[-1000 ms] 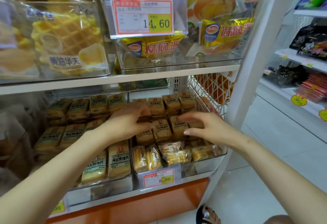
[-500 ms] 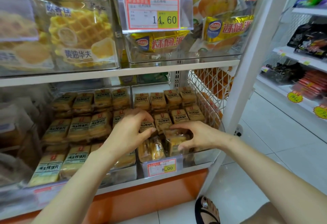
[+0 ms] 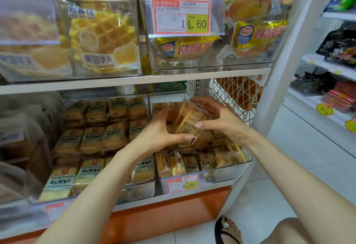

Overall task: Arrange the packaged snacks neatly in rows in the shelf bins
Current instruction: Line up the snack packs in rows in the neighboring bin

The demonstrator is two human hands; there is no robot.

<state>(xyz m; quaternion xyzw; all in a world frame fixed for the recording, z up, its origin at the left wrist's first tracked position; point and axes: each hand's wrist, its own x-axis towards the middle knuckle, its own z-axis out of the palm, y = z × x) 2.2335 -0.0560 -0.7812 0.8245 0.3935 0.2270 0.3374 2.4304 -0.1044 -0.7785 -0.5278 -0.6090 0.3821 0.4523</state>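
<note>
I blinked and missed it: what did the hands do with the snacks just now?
The left hand and right hand, earlier flat on packs lying in the right bin, have gripped a bundle of packs and lifted it above the bin, tilted on edge. The rows in the left bin and the 8.00 price tag stayed put.

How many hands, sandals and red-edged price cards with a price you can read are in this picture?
Hands: 2, the left hand and the right hand, both gripping snack packs
Sandals: 1, the black sandal
Readable red-edged price cards: 2, the 14.60 card and the 8.00 card
Total: 5
</note>
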